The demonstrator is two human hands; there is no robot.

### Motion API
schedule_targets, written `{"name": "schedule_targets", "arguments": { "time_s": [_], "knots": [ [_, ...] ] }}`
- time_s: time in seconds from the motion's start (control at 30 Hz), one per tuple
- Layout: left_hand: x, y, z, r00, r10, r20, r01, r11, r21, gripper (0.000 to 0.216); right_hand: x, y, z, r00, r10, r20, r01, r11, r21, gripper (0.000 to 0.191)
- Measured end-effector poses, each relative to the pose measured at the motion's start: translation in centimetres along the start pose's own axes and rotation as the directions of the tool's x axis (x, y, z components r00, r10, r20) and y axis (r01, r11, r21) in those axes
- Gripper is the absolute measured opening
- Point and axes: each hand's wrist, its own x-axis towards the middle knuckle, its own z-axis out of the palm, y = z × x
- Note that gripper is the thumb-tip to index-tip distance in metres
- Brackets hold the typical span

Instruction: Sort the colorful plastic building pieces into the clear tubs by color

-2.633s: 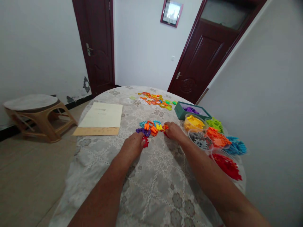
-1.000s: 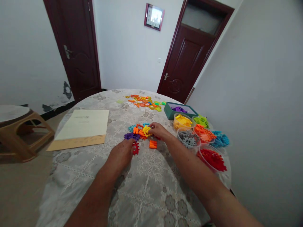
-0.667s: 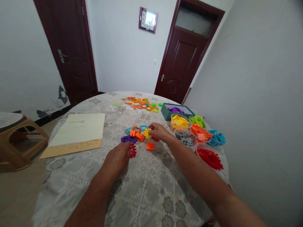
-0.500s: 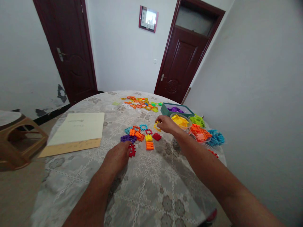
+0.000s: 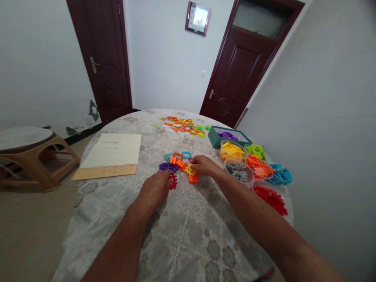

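My left hand (image 5: pixel 157 186) is closed on a red notched square block (image 5: pixel 173 181) at the near side of a small pile. In my right hand (image 5: pixel 202 165) a yellow notched block (image 5: pixel 190 169) is pinched, just above an orange block (image 5: pixel 193 178). Purple blocks (image 5: pixel 168 167) lie beyond my left fingertips. Orange peg-like pieces (image 5: pixel 177 161) rest in the middle of the pile, with a blue square frame (image 5: pixel 186 155) behind them. My right hand partly hides a red piece.
On the right stand tubs of yellow (image 5: pixel 233 150), grey (image 5: pixel 239 171), orange (image 5: pixel 259 166) and red (image 5: pixel 270 199) blocks. A green box (image 5: pixel 216 138) holds purple ones. Loose colourful pieces (image 5: pixel 183 126) lie at the far side. Paper sheets (image 5: pixel 113 150) lie left. A stool (image 5: pixel 44 156) stands beside the table.
My right hand has brought the yellow block from near the yellow tub toward me, over the pile's right side. My left hand stays at the red block. The view has shifted.
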Motion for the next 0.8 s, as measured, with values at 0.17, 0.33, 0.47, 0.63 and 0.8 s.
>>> {"name": "schedule_targets", "arguments": {
  "time_s": [0.17, 0.33, 0.47, 0.63, 0.8],
  "knots": [
    [-0.2, 0.2, -0.2, 1.000, 0.009, -0.001, -0.009, 1.000, 0.003, 0.035, 0.4, 0.5, 1.6, 1.000, 0.012, -0.024, -0.014, 0.996, -0.083, 0.021],
    [-0.1, 0.1, -0.1, 1.000, 0.007, -0.001, -0.007, 1.000, -0.011, 0.037, 0.4, 0.4, 2.4, 0.999, 0.021, -0.033, -0.023, 0.997, -0.070, 0.034],
    [0.3, -0.4, 0.3, 1.000, 0.013, 0.005, -0.013, 1.000, 0.002, 0.035, -0.2, -0.4, 2.2, 0.999, -0.005, -0.041, 0.003, 0.998, -0.062, 0.028],
    [0.7, -0.9, 0.7, 1.000, 0.029, 0.001, -0.029, 1.000, 0.005, 0.037, -0.7, 0.1, -2.4, 0.991, -0.023, -0.128, 0.013, 0.997, -0.080, 0.029],
    [0.8, -1.1, 1.0, 0.999, 0.021, -0.026, -0.021, 1.000, 0.019, 0.042, -0.2, 3.8, -10.9, 0.968, 0.094, -0.231, -0.117, 0.989, -0.088, 0.028]
  ]
}}
